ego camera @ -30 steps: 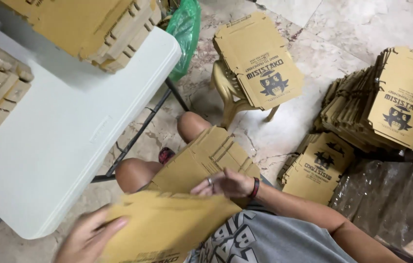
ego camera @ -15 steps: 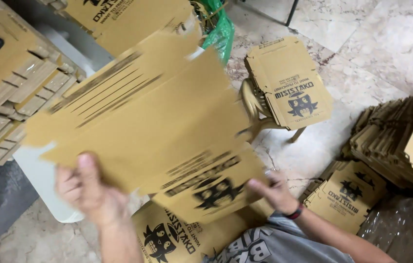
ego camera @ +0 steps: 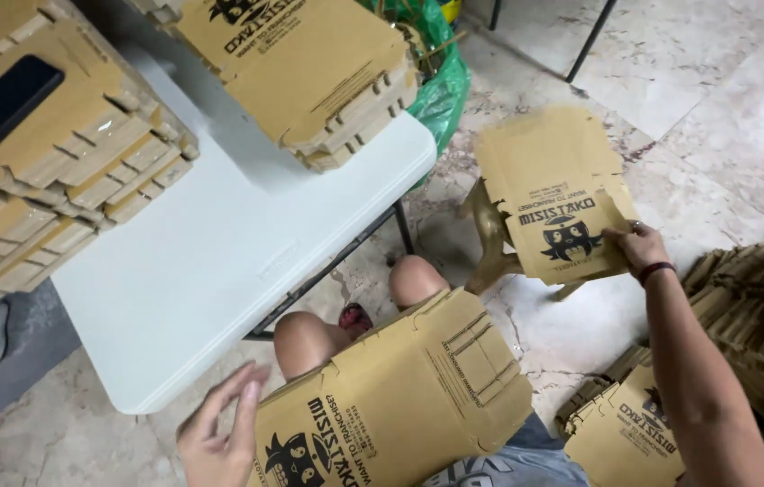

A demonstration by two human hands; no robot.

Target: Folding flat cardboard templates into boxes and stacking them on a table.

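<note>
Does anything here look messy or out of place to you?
Somewhat. The stack of flat cardboard boxes on the white table juts past its edge. More flat boxes lie loose on the floor. The right hand grips a flat box with ragged-looking edges; the left hand is open.

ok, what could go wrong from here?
1. The right hand pinches only one edge of the flat box atop the stool pile; it could slide off.
2. The box stack overhangs the table edge and might tip.
3. The lap box lies loose beside the left hand.
</note>
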